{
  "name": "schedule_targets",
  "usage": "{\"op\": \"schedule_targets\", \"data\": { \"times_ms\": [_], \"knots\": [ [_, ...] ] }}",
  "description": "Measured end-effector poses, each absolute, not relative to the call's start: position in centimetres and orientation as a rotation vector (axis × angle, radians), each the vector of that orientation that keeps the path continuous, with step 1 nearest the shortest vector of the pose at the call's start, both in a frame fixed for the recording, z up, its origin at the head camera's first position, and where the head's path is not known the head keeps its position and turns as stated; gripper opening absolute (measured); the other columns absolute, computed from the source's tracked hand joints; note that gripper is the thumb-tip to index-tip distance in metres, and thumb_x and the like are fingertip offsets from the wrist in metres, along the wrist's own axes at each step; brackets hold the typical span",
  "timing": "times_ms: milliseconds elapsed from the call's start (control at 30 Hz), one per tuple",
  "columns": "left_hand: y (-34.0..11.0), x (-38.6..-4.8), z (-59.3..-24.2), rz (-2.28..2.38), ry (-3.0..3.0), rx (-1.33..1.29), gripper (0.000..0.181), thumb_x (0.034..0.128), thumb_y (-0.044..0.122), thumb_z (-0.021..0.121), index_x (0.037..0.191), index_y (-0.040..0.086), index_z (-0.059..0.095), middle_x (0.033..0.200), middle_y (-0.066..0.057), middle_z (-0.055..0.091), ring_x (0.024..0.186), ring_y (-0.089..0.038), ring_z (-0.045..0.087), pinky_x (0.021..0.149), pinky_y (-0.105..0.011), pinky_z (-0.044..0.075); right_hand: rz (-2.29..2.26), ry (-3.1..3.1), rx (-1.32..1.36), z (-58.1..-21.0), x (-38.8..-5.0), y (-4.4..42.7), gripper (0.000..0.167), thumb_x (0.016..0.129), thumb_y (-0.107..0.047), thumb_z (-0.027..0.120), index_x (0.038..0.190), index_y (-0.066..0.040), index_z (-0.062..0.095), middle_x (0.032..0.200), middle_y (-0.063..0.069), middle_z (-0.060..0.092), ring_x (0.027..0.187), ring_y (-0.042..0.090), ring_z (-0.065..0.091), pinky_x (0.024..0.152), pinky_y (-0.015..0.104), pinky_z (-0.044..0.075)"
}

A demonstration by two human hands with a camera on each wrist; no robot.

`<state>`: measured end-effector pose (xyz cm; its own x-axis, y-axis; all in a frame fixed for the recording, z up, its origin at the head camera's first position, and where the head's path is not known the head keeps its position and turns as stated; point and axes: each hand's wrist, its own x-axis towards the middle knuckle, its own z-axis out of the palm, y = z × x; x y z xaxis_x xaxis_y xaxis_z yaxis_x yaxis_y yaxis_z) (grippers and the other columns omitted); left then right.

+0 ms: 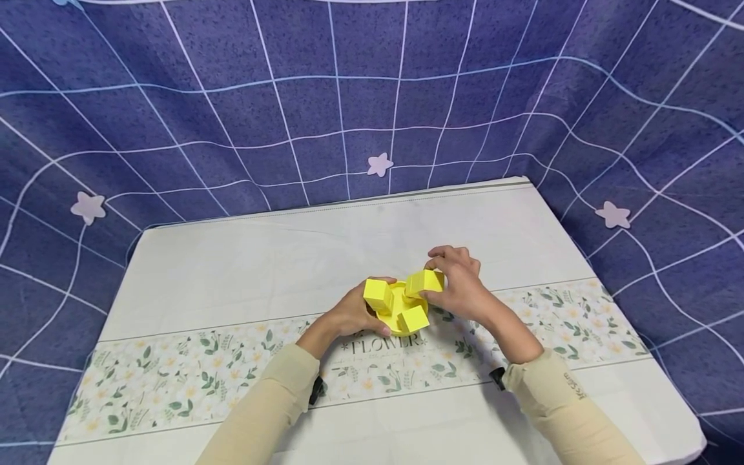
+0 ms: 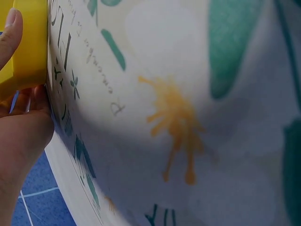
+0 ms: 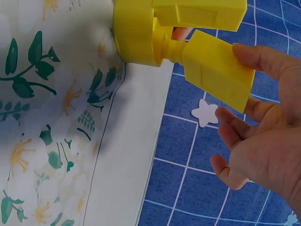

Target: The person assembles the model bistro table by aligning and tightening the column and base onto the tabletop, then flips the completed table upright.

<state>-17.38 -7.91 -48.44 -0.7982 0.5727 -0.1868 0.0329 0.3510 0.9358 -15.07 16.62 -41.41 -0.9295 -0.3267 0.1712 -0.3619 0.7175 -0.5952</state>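
Observation:
A round yellow base (image 1: 398, 305) with a raised rim sits on the printed cloth, carrying yellow bottle-shaped pieces with boxy bodies. My left hand (image 1: 351, 312) grips the base from its left side, thumb at the near edge; in the left wrist view the thumb (image 2: 10, 37) lies against its yellow wall. My right hand (image 1: 462, 287) pinches one yellow bottle-shaped piece (image 3: 218, 70) by its boxy end, between thumb and index finger. That piece leans outward, its narrow neck down at the base. Two more boxy pieces stand at the left (image 1: 378, 295) and front (image 1: 414, 320).
A white table cover (image 1: 232, 258) with a floral band (image 1: 174, 374) lies under the work. Blue gridded curtains (image 1: 302, 110) with star shapes hang behind and at both sides. Dark straps or devices (image 1: 497, 377) show by the wrists.

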Motion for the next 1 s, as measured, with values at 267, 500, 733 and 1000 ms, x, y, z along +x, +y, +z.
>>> {"op": "schedule_targets", "data": {
  "times_ms": [267, 500, 733, 1000],
  "knots": [
    [-8.0, -17.3, -48.5, 1.431, 2.166, 0.519, 0.101, 0.0582, 0.011, 0.092, 0.145, 0.022, 0.041, 0.133, 0.001, 0.054, 0.120, -0.016, 0.052, 0.108, -0.038, 0.033, 1.010, -2.884, 0.572, -41.9, -15.3, 16.1, 0.033, 0.074, -0.015, 0.082, 0.101, -0.004, 0.067, 0.129, 0.013, 0.051, 0.116, 0.033, 0.035, 0.092, 0.055, 0.021],
    [-8.1, -17.6, -49.6, 1.416, 2.182, 0.528, 0.102, 0.0580, 0.015, 0.093, 0.144, 0.028, 0.040, 0.130, 0.009, 0.054, 0.118, -0.011, 0.052, 0.108, -0.035, 0.034, 1.042, -2.816, 0.569, -42.7, -15.4, 15.5, 0.038, 0.075, -0.019, 0.082, 0.105, -0.001, 0.067, 0.126, 0.014, 0.053, 0.114, 0.032, 0.037, 0.090, 0.054, 0.020],
    [-8.2, -17.5, -49.4, 1.425, 2.184, 0.538, 0.101, 0.0589, 0.014, 0.093, 0.145, 0.027, 0.040, 0.131, 0.006, 0.054, 0.118, -0.013, 0.053, 0.107, -0.037, 0.034, 1.074, -2.616, 0.521, -45.0, -15.6, 14.7, 0.031, 0.074, -0.022, 0.084, 0.090, -0.006, 0.063, 0.115, 0.011, 0.057, 0.107, 0.028, 0.039, 0.090, 0.051, 0.020],
    [-8.1, -17.5, -49.5, 1.442, 2.183, 0.567, 0.101, 0.0598, 0.013, 0.092, 0.145, 0.023, 0.040, 0.130, 0.002, 0.055, 0.117, -0.015, 0.053, 0.106, -0.039, 0.036, 1.184, -2.555, 0.551, -46.4, -15.3, 14.8, 0.041, 0.083, -0.029, 0.076, 0.115, -0.006, 0.065, 0.129, 0.010, 0.052, 0.114, 0.027, 0.036, 0.092, 0.050, 0.019]
  ]
}}
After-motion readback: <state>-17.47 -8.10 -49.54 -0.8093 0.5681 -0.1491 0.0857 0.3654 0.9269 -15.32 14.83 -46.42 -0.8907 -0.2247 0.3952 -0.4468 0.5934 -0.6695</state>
